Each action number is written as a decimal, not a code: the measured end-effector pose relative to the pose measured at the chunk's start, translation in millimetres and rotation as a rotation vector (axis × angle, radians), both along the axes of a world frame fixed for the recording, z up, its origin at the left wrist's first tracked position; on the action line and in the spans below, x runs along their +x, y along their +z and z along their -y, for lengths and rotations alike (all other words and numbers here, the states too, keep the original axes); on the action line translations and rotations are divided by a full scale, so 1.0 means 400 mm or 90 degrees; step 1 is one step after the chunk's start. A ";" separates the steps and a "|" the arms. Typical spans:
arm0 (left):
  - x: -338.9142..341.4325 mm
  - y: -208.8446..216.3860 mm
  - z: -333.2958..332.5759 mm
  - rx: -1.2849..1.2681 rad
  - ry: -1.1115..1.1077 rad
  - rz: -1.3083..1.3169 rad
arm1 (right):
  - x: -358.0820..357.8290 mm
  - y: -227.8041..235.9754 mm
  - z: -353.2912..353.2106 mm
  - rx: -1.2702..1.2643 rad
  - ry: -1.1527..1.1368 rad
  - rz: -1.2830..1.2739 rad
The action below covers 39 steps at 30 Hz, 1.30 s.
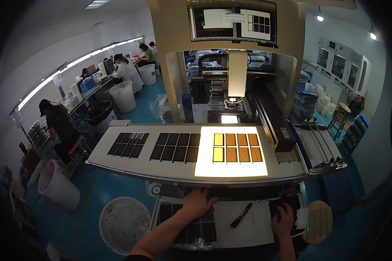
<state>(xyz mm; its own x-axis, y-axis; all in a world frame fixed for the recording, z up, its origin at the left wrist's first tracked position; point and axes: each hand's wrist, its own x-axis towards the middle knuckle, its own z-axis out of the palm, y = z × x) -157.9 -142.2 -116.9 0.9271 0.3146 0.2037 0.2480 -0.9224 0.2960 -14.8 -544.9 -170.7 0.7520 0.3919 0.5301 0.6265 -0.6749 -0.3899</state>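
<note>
My left hand (pixel 197 203) reaches to the front edge of the lit machine bed, its thumb spread to the right and its fingertips partly hidden. Under that forearm lie dark panels in clear film (pixel 200 230) on a white shelf (pixel 257 230). On a black pad (pixel 295 204) at the shelf's right end rests my right hand (pixel 283 219), fingers apart. Whether something small lies under its palm, I cannot tell. Between the hands is a black marker pen (pixel 241 215). A crumpled white cloth (pixel 301 217) sits right of the right hand.
Dark rectangular panels (pixel 175 147) lie in groups on the white belt (pixel 148 167); orange and yellow ones (pixel 237 148) are on its glowing part. A screen (pixel 233 21) hangs above. Round bins (pixel 125 224) and a wooden stool (pixel 319 222) flank the shelf. Several people work at left.
</note>
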 end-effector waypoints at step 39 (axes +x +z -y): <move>-0.003 0.018 0.006 -0.023 -0.001 -0.014 | -0.001 0.002 -0.002 0.007 0.036 -0.028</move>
